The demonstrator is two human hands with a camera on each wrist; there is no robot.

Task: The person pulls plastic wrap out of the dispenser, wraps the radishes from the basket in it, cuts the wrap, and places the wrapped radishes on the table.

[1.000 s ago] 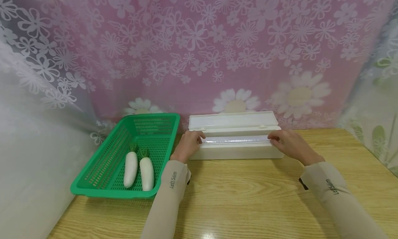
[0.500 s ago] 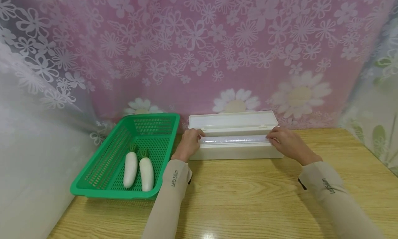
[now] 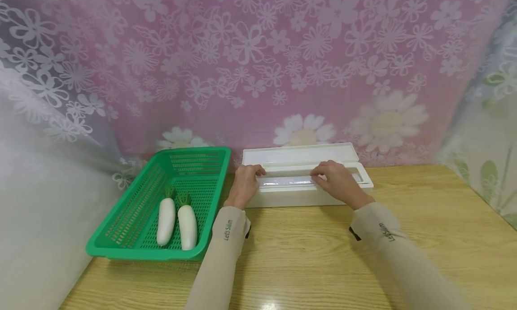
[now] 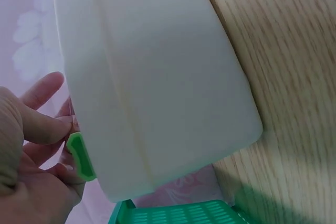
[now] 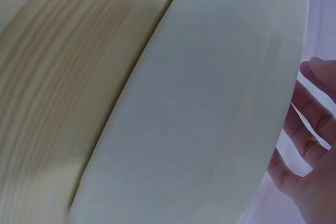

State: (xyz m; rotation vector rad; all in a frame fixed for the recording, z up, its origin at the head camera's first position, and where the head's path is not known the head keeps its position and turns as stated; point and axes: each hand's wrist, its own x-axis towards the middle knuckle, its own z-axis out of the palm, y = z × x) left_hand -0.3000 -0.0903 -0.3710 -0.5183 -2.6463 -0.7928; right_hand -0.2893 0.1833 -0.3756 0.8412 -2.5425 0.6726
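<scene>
A white cling film dispenser [image 3: 299, 198] stands at the back of the table with its lid [image 3: 300, 154] raised. Inside lies a shiny roll of cling film [image 3: 284, 181]. At its left end is my left hand [image 3: 245, 184]; in the left wrist view thumb and finger pinch a clear edge of film, beside a green cutter piece [image 4: 80, 157]. Over the middle-right of the opening is my right hand [image 3: 337, 182], thumb and fingertips close together at the roll. In the right wrist view the dispenser's wall partly hides its fingertips; I cannot tell whether they grip film.
To the left stands a green plastic basket [image 3: 157, 255] holding two white radishes [image 3: 166, 222] with trimmed green tops. A flowered pink curtain [image 3: 258, 76] hangs right behind the dispenser. The wooden table [image 3: 299, 256] extends in front and to the right.
My right hand has moved left along the roll, from the dispenser's right end, uncovering that end of the opening. My left hand stays at the left end. The head view has shifted slightly.
</scene>
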